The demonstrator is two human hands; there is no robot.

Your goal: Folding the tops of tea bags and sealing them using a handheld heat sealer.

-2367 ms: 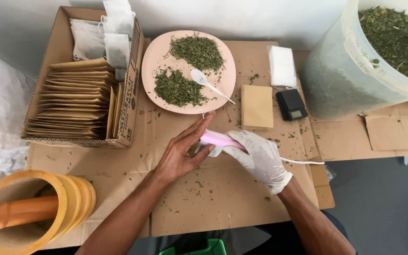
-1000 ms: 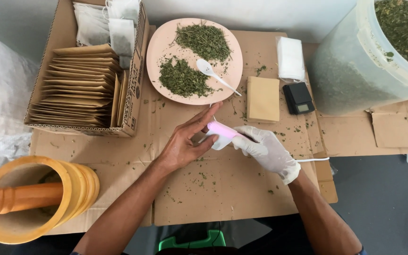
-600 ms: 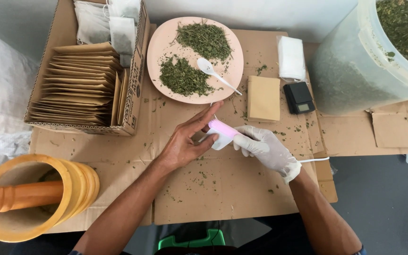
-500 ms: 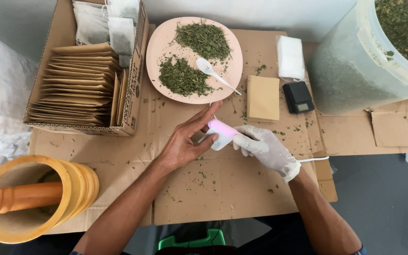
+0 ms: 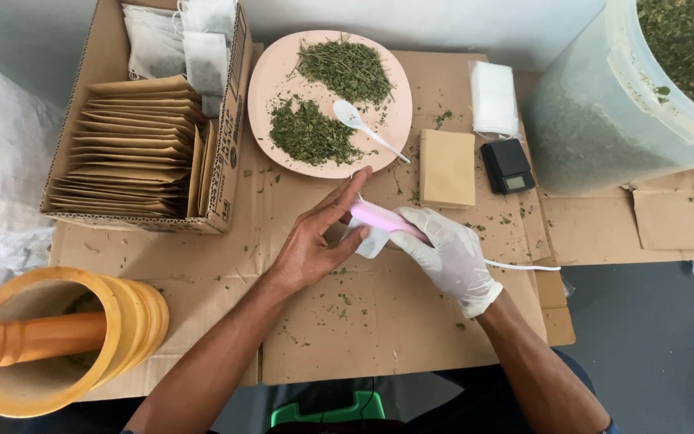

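Observation:
My right hand (image 5: 449, 255), in a white glove, grips a pink corded sealer tool (image 5: 381, 217) and presses its tip onto a small white filter bag (image 5: 370, 241) on the cardboard. My bare left hand (image 5: 315, 238) lies flat beside it, fingers stretched out, pinning the bag's left side down. A thin white cord (image 5: 520, 266) trails right from the tool. Just beyond the hands sits a pink plate (image 5: 276, 72) with two heaps of dried green herb and a white plastic spoon (image 5: 360, 124).
A cardboard box (image 5: 226, 141) of brown envelopes and white filter bags stands at the left. A brown envelope stack (image 5: 447, 168), white bag stack (image 5: 494, 98) and black pocket scale (image 5: 508, 167) lie right of the plate. A herb-filled tub (image 5: 604, 120) is far right, a wooden mortar (image 5: 126, 321) near left.
My gloved hand has slid the pink tool a little left and lower along the bag, and its wrist has turned. My left hand stays pressed in place.

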